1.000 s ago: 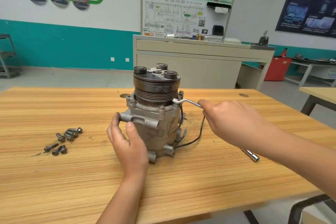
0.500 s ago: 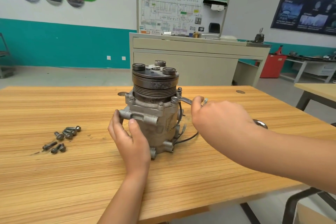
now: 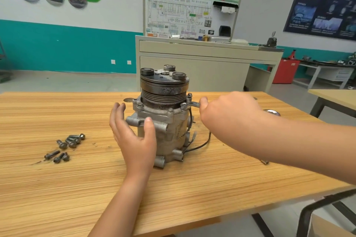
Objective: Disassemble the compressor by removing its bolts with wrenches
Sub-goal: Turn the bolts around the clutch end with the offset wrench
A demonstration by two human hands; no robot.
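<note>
as right grip [image 3: 227, 110] holds wrench [image 3: 193, 104], compressor [image 3: 165, 90] beside

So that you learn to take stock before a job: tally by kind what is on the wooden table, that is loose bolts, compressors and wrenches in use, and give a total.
Loose bolts: 7 (they lie bunched, so the count is a best reading)
Compressor: 1
Wrench, gripped by the right hand: 1
Total: 9

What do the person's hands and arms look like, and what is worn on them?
The left hand and right hand wear no gloves; no ring or watch shows. The left forearm and right forearm are uncovered to the frame's edge, with no sleeve in view.
</note>
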